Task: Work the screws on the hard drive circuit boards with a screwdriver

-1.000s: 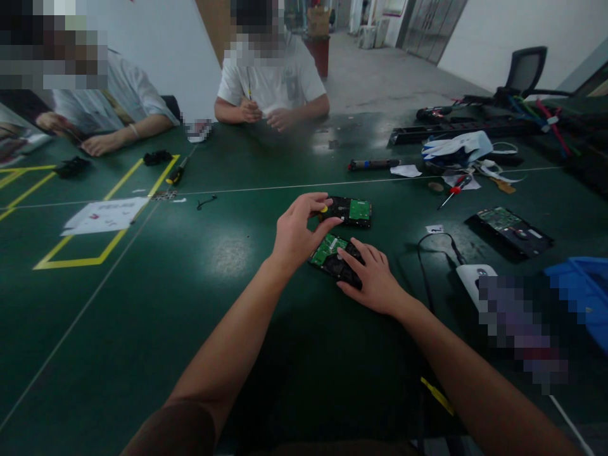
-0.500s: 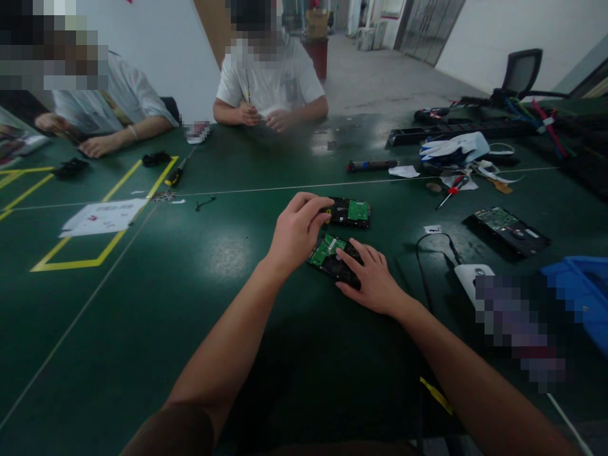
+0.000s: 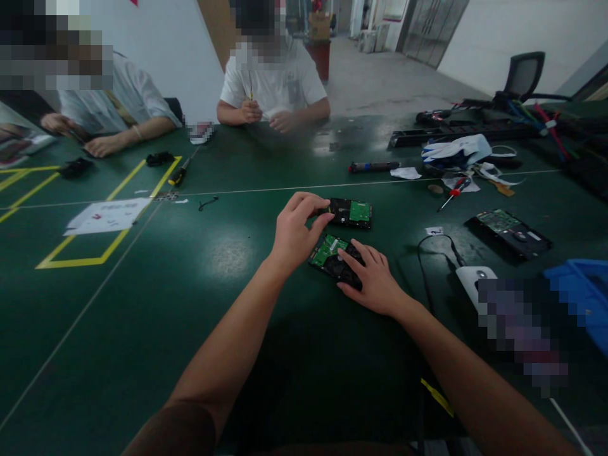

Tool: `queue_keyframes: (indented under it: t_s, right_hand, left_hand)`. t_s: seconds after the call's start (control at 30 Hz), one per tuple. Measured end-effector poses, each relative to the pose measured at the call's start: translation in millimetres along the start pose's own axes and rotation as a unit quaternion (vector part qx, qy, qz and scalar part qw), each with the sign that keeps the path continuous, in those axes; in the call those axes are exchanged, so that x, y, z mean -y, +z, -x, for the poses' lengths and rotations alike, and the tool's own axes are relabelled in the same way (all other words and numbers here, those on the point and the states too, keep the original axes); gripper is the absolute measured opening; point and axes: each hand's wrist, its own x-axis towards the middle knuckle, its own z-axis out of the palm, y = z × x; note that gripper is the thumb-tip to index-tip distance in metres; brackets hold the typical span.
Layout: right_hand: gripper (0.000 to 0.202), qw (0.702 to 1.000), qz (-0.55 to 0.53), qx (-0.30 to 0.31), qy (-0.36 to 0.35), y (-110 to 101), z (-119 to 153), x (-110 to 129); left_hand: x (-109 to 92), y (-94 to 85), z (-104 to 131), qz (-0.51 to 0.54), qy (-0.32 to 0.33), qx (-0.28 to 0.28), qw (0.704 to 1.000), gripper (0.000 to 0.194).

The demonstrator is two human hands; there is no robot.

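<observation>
My left hand [image 3: 301, 225] is in a pinch at the left end of a hard drive [image 3: 358, 214], whose green circuit board faces up. A small dark thing with a bit of yellow shows between thumb and fingers; its kind is too small to tell. Nearer to me lies a second hard drive [image 3: 330, 252], turned at a slant, board side up. My right hand [image 3: 373, 275] rests on its black right part with the fingers spread, and hides that end of it.
To the right are another hard drive [image 3: 513, 233], a red-handled screwdriver [image 3: 456, 191], a white device with a cable [image 3: 475, 278] and a blue bin [image 3: 584, 297]. A yellow-black screwdriver [image 3: 178, 174] and a paper sheet [image 3: 107, 215] lie left. Two people sit across the table.
The left thumb and fingers have shifted slightly at the far drive, and less yellow shows between them. The right hand stays on the near drive. The view has shifted a little.
</observation>
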Motion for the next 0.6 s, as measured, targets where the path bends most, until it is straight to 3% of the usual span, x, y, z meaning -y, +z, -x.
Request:
queue_keyframes:
  t_s: [0.17,0.37,0.6]
  right_hand:
    - [0.072,1.0,0.004,-0.008,-0.003,1.8,0.3,-0.7]
    - [0.073,1.0,0.008,-0.01,-0.007,3.4,0.9,-2.9]
    - [0.073,1.0,0.007,-0.004,-0.005,3.1,0.4,-2.6]
  left_hand:
    - [-0.9,-4.5,-3.2,-0.013,0.036,0.032,0.999,0.022]
    - [-2.5,-5.0,-2.9,-0.062,0.032,0.023,0.997,0.028]
    - [-2.6,-2.5,-0.9,-0.035,0.033,0.031,0.998,0.024]
